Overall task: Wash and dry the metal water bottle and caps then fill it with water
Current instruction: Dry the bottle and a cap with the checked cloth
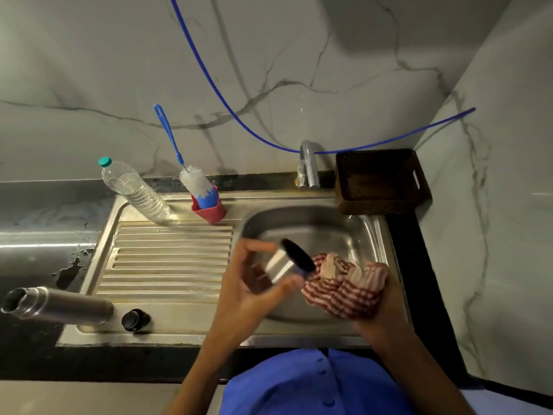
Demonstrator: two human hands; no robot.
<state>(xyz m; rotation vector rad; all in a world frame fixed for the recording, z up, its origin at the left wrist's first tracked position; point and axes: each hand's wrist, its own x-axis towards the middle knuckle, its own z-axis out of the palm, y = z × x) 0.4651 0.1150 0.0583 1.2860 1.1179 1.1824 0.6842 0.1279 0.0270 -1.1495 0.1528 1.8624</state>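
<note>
My left hand (245,283) holds a steel cup-shaped cap (288,262) with a dark inside, tilted with its mouth toward the right, above the sink basin (326,226). My right hand (380,298) grips a bunched red-and-white striped cloth (347,287) just right of the cap and touching its rim. The metal water bottle (57,304) stands uncapped at the front left edge of the drainboard. A small black inner cap (134,320) sits on the steel just to the right of the bottle.
A ribbed drainboard (167,259) fills the left of the sink unit. At its back stand a clear plastic bottle (134,190) and a bottle brush (191,175) in a red holder (209,211). The tap (308,166) and a brown basket (380,181) are behind the basin. Blue tubing (239,112) hangs along the wall.
</note>
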